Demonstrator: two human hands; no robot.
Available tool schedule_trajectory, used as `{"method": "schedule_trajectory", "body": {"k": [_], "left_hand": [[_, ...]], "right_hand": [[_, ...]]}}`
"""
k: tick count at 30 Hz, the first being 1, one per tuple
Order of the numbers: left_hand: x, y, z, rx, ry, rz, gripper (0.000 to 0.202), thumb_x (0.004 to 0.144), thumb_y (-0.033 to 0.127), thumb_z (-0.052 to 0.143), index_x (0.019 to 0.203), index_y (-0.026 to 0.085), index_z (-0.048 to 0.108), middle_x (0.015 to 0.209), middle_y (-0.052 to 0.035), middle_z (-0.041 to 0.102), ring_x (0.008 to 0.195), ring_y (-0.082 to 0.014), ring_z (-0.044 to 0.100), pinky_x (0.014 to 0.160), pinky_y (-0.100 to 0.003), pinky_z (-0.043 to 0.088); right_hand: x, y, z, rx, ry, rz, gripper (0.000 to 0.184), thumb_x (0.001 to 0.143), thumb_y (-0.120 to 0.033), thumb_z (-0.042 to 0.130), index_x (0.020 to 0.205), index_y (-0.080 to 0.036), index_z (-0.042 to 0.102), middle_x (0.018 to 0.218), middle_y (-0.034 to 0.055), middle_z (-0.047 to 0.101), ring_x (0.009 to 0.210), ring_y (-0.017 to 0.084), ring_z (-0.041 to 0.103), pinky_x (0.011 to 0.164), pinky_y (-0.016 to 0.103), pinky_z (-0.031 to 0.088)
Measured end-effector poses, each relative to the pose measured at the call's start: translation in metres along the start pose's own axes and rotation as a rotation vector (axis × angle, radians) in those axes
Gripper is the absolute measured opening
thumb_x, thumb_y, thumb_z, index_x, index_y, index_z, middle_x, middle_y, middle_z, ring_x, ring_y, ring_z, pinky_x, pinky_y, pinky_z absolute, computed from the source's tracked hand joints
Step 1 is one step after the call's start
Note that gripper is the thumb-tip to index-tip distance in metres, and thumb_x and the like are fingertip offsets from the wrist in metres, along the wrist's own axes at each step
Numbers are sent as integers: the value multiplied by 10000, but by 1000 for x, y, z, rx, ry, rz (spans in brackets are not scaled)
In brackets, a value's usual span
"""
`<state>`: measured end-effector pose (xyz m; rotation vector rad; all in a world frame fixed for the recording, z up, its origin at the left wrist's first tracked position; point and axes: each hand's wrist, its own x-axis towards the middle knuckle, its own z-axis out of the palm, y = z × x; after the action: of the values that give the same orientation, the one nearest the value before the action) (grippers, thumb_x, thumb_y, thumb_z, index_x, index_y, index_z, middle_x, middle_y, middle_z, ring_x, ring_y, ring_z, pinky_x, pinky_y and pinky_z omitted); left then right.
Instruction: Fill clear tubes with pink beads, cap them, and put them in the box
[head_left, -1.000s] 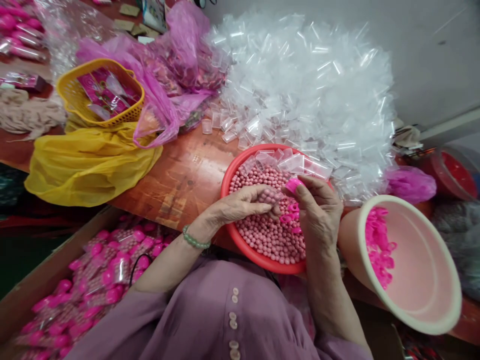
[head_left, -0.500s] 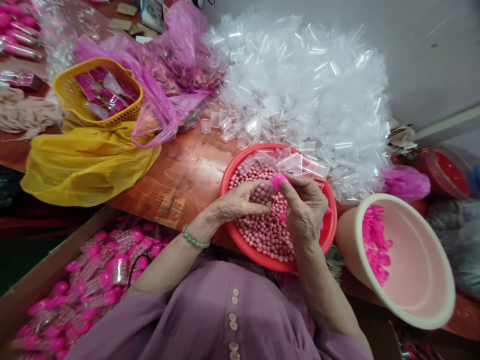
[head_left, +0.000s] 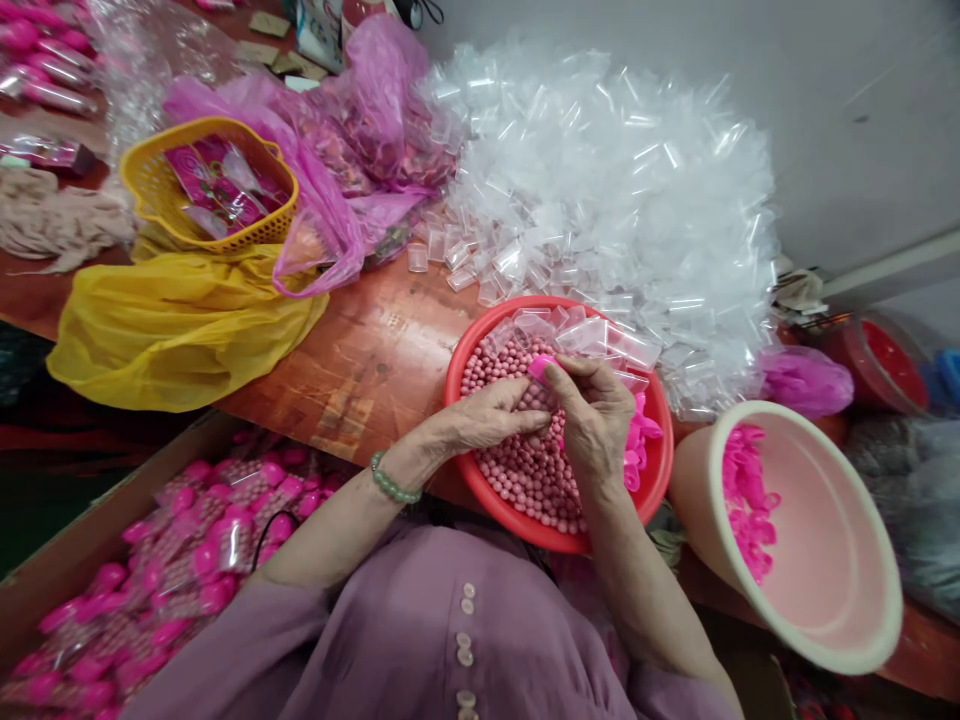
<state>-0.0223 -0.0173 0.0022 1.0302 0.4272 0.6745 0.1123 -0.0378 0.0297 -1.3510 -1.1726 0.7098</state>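
Observation:
My left hand [head_left: 491, 415] is closed over the red basin, its thumb and fingers round a clear plastic tube [head_left: 534, 398]. The tube is hard to make out against the pink beads [head_left: 517, 470]. My right hand [head_left: 596, 415] pinches a bright pink cap [head_left: 541, 367] at the tube's upper end. Whether the cap is seated on it I cannot tell. Below both hands, the red basin [head_left: 469, 475] holds the beads, several clear tubes [head_left: 626, 345] along its far side and more pink caps [head_left: 640, 440] at the right.
Behind the basin rises a large heap of clear tubes [head_left: 622, 190]. A cream tub [head_left: 832, 550] with pink pieces stands at the right. At the lower left, a box holds filled pink-capped tubes [head_left: 180, 570]. A yellow basket [head_left: 157, 190] and yellow cloth [head_left: 180, 330] lie at the left.
The right hand and pink cap have shifted slightly left and nearer the left fingers. More pink caps show in the basin beside the right hand. The camera view has shifted a little.

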Motion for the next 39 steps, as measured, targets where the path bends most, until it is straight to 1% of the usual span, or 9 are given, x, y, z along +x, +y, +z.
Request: {"method": "schedule_trajectory", "body": {"k": [4,9,15,17,20,25,27,32,39], "left_hand": [[1,1,1,-49,14,8,373,769,463,733,829,144,549,724,4,571,666,-108,540,680,-263,443],[3,3,0,-115,26,36,359,742,417,761,850,151,545,707,26,524,645,-99,487,650,-257,412],[3,0,0,10,86,24,290,789,384,719,875,167,548,723,24,530,690,-121,493,670,-261,400],[3,-1,0,22,79,26,306,803,396,710,941,166,562,721,26,532,700,-125,495,684,-262,400],[2,-1,0,-48,85,31,375,764,431,749,947,151,579,713,35,519,672,-107,462,652,-245,380],[1,1,0,-187,101,-39,420,716,480,782,834,132,578,697,25,541,613,-78,460,570,-214,346],[1,0,-1,-242,88,-63,423,718,489,779,806,128,577,708,1,580,616,-84,507,567,-208,368],[3,-3,-1,-316,63,-50,436,670,475,827,716,110,592,666,-7,596,617,-84,543,614,-209,416],[2,-2,-1,-351,27,-50,431,670,456,838,746,116,585,658,4,596,607,-77,536,599,-205,397]], "right_hand": [[-1,1,-1,-4,18,7,166,736,-343,795,817,-222,715,778,-19,730,717,132,673,699,286,581],[-2,2,-3,-3,41,-19,161,755,-330,785,852,-228,707,826,-14,732,769,139,684,751,304,585],[0,6,-3,-53,-20,-49,125,772,-328,773,817,-234,705,742,-30,686,673,120,629,653,267,537],[-1,6,-5,-131,-36,-112,97,822,-330,728,840,-240,695,760,-22,689,686,132,632,681,288,540],[-1,8,-12,-305,-109,-314,99,855,-333,689,917,-258,670,859,8,712,776,174,659,761,341,553],[0,19,-23,-513,-311,-567,672,632,-443,861,1198,-239,563,1117,115,682,1022,316,651,907,473,541],[0,23,-23,-594,-316,-643,787,646,-484,831,1296,-206,485,1162,152,652,1043,339,641,903,506,538],[-2,22,-17,-812,-271,-845,666,783,-351,634,1357,-138,370,1116,166,640,971,325,649,787,501,556],[-1,15,-17,-836,-274,-906,645,779,-352,646,1325,-134,383,1032,159,634,883,308,629,739,469,563]]}}
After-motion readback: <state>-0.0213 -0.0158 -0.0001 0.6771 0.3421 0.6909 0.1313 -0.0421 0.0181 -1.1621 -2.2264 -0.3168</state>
